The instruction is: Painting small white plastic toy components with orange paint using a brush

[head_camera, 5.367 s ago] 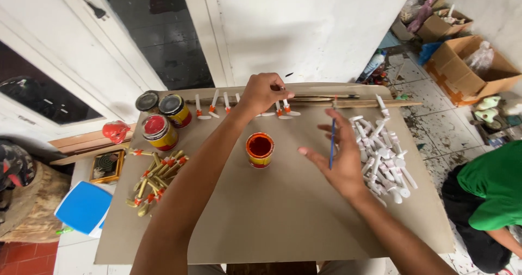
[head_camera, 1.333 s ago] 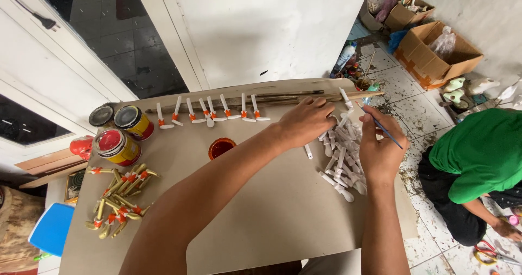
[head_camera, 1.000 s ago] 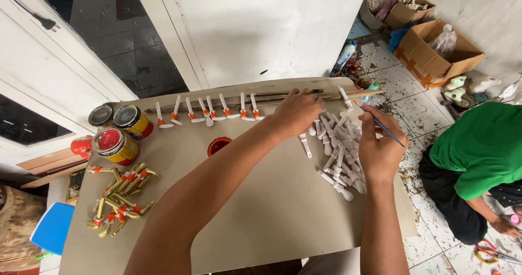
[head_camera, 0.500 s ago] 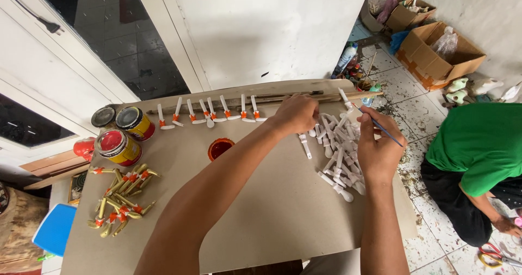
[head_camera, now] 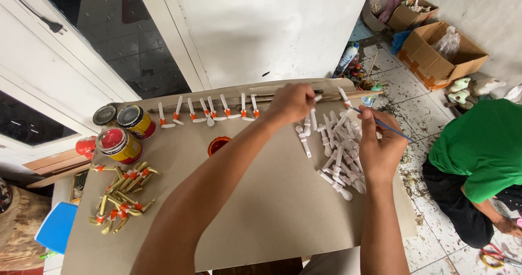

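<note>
1. Since 5.4 s ago, left hand (head_camera: pixel 291 102) has crossed from the painted row to the heap of small white unpainted wooden pieces (head_camera: pixel 337 147); grip pinched shut on 1 white piece at the heap's far edge.
2. Right hand (head_camera: pixel 379 147) closed round a thin blue-handled paintbrush (head_camera: pixel 380 124), tip over the heap.
3. Judgement: hold the piece by its unpainted end, load little from the orange paint cup (head_camera: pixel 218 144).
4. Brown cardboard-topped desk (head_camera: pixel 261 210); 3 paint tins, gold pieces at left. Tiled floor, white wall, a person in green crouched at right.
</note>
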